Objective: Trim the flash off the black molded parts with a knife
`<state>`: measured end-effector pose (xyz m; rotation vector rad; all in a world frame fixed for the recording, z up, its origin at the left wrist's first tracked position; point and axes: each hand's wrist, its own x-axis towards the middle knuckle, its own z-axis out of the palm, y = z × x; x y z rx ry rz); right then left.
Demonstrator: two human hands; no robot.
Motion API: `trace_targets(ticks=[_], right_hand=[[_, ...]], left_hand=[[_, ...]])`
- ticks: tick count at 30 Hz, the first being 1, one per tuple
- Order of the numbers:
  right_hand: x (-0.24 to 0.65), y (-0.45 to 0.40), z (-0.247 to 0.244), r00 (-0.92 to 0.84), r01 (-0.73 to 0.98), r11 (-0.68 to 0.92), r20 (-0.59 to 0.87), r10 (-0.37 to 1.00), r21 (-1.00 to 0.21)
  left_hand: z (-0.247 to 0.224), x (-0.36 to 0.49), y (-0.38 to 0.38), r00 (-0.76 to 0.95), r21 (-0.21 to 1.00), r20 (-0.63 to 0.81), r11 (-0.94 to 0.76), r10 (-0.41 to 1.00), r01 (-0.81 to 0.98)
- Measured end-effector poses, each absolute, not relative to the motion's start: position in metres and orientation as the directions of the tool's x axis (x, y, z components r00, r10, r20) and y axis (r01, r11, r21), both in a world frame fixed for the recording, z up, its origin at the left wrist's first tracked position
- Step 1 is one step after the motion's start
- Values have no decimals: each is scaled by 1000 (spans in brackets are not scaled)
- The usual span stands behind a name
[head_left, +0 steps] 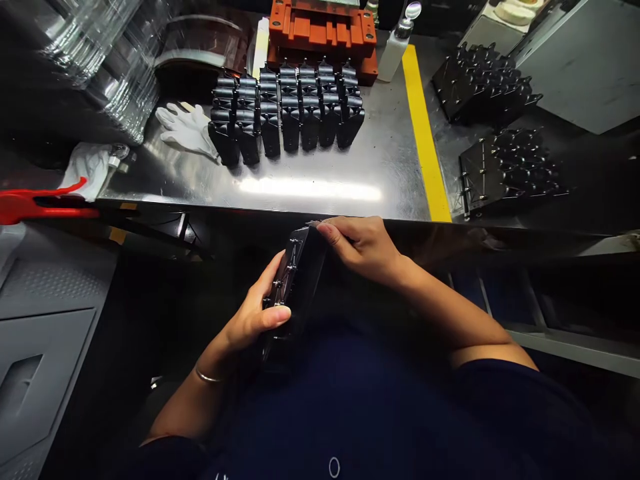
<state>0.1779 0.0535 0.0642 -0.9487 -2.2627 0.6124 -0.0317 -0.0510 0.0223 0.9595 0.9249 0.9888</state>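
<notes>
While the left hand [255,313] wraps, half-curled, around 1 black part [306,277] just before the table [395,153], the right hand [371,247] pinches its far end, seemingly working there, which calls for steady support.

A white O-shaped character [330,467] — alone legible — marks the dark-blue shirt [370,407].

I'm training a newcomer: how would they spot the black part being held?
Find the metal table with the yellow stripe, then look below its near edge. There a black part tilts in two hands: the left hand grips its side, the right hand is at its top end. The other parts sit on the table; only this one is held.
</notes>
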Motion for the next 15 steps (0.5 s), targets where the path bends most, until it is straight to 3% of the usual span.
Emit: trace_targets(ticks=[5,10,12,15], right_hand=[[184,53,65,-645,540,689,287,708,-484],[192,55,69,-626,420,708,384,679,-568],[195,56,69,-558,406,698,445,701,-590],[198,55,66,-468,437,670,484,739,-600]], left_hand=[[21,-31,-51,323,933,-174,261,930,-249],[14,-27,-42,312,844,-296,400,903,-357],[9,-22,-39,180,867,-356,396,917,-304],[2,-14,-40,-112,963,-260,249,959,-99]])
